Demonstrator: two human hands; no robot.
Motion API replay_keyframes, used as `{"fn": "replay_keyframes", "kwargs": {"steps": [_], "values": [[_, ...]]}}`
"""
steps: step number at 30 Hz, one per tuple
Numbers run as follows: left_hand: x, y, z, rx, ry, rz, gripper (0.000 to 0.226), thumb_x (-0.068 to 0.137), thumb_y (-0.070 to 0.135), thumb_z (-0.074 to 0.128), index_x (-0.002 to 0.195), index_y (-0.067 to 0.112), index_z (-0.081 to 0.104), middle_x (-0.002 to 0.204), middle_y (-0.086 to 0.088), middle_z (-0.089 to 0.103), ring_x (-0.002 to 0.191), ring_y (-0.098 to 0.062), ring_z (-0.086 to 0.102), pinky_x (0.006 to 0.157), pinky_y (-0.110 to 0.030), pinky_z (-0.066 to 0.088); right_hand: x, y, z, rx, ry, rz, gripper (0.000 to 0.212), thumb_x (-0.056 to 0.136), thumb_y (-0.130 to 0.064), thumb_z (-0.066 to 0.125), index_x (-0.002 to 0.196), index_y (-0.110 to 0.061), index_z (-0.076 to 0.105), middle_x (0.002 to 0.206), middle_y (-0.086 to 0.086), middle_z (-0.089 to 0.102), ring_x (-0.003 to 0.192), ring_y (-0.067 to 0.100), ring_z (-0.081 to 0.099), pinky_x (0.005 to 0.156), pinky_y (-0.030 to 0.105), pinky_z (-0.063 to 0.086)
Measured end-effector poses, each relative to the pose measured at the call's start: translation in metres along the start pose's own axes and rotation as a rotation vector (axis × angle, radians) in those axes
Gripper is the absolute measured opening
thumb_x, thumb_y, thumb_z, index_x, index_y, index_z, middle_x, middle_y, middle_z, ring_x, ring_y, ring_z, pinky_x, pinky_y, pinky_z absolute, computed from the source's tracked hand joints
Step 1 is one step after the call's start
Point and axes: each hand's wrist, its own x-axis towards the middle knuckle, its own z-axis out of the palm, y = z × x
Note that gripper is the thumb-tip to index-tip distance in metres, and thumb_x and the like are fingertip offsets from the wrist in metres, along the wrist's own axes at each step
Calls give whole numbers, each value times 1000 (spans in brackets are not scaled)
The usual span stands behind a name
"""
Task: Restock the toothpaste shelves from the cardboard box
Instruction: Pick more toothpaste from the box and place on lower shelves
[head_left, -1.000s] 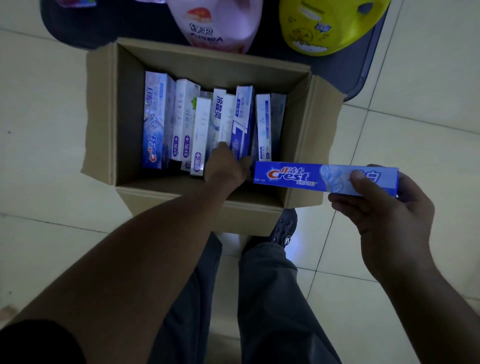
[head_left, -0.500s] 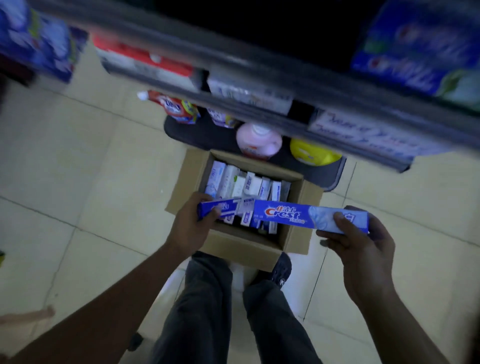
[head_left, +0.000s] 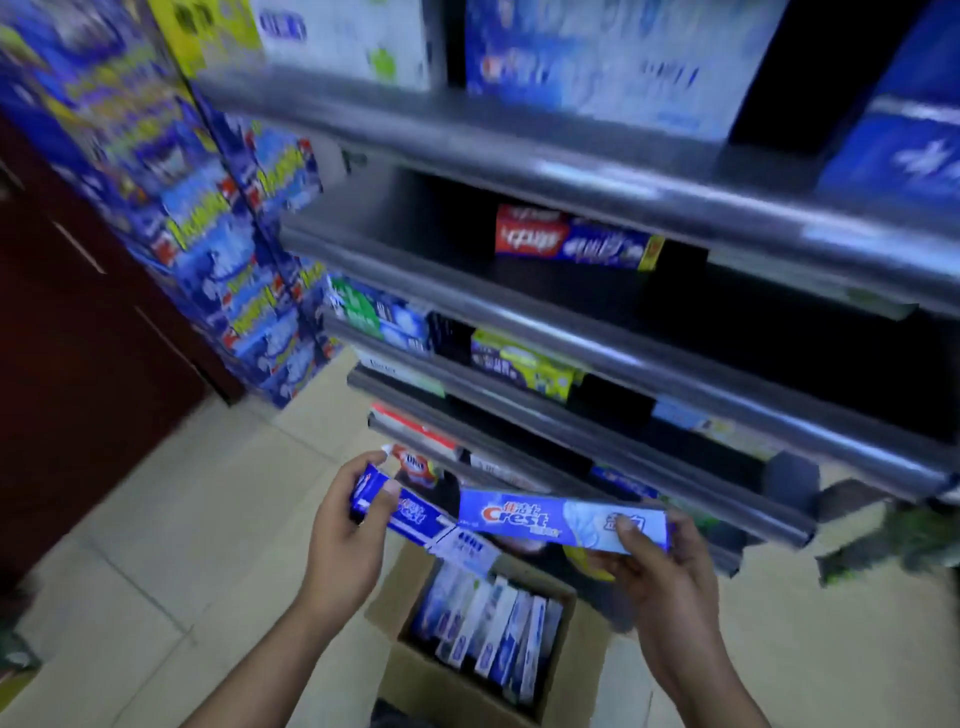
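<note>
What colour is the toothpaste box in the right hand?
The Crest box is blue, paler toward the right hand, with a red-and-white logo. Head view.

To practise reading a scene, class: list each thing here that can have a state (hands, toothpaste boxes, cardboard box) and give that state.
Left hand, grips the blue toothpaste box near its end.
Right hand, grips the Crest box at its right end.
blue toothpaste box, lifted, tilted.
Crest box, lifted, roughly level.
cardboard box, open, on the floor.
toothpaste boxes inside, standing on end.
</note>
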Motion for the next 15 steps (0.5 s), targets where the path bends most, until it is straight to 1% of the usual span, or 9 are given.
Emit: {"fn": "replay_keyframes", "kwargs": {"steps": [2, 4, 5, 7, 9, 10, 12, 13, 15], "values": [[5, 31, 1, -86, 71, 7, 25, 96, 20, 61, 117, 34, 66, 84, 7, 71, 68, -10, 63, 63, -25, 51, -8, -23, 7, 22, -38, -36, 41, 73, -15, 76, 108, -5, 57, 97, 20, 70, 78, 31, 71, 69, 43, 63], [13, 57, 1, -141, 135, 29, 33, 85, 25, 54, 112, 38, 68, 78, 6, 69, 59, -11, 58, 55, -24, 47, -15, -43, 15, 25, -65, -87, 33, 74, -16, 76, 102, -9, 60, 98, 20, 70, 84, 35, 71, 76, 50, 62], [17, 71, 1, -158, 155, 34, 33, 84, 27, 52, 109, 41, 69, 75, 7, 69, 58, -12, 59, 54, -26, 47, -18, -53, 19, 30, -78, -116, 30, 74, -18, 76, 99, -12, 61, 98, 18, 71, 85, 36, 71, 76, 51, 61], [25, 96, 1, -203, 176, 40, 31, 85, 28, 52, 105, 42, 69, 75, 7, 71, 63, -20, 65, 58, -35, 50, -23, -71, 28, 54, -115, -184, 27, 73, -20, 76, 96, -16, 63, 97, 14, 72, 81, 31, 74, 66, 43, 62], [34, 121, 2, -247, 199, 62, 29, 83, 25, 53, 102, 40, 70, 80, 11, 71, 69, -25, 65, 63, -39, 50, -26, -87, 36, 71, -123, -247, 24, 73, -21, 76, 94, -19, 64, 98, 13, 71, 83, 28, 74, 64, 37, 61], [39, 133, 1, -266, 215, 72, 29, 81, 24, 53, 100, 39, 70, 82, 12, 70, 69, -23, 63, 65, -38, 48, -26, -93, 40, 76, -129, -279, 23, 74, -21, 76, 94, -20, 64, 100, 13, 70, 87, 28, 74, 66, 38, 61], [49, 154, 1, -330, 220, 68, 26, 76, 21, 53, 96, 30, 67, 88, 3, 67, 71, -22, 62, 67, -35, 49, -25, -103, 49, 94, -145, -339, 21, 77, -18, 75, 95, -23, 66, 101, 11, 71, 94, 29, 74, 70, 40, 62], [53, 162, 0, -355, 192, 71, 24, 75, 20, 53, 95, 24, 65, 87, -2, 64, 71, -24, 60, 67, -33, 50, -25, -108, 53, 109, -149, -364, 20, 78, -17, 75, 95, -24, 67, 102, 11, 72, 95, 30, 74, 71, 41, 62], [62, 173, -3, -306, 96, 89, 24, 73, 19, 52, 93, 17, 64, 83, -2, 57, 71, -20, 53, 67, -27, 49, -22, -116, 64, 128, -144, -402, 21, 79, -16, 75, 97, -24, 67, 103, 11, 71, 97, 30, 74, 73, 40, 62]]}}
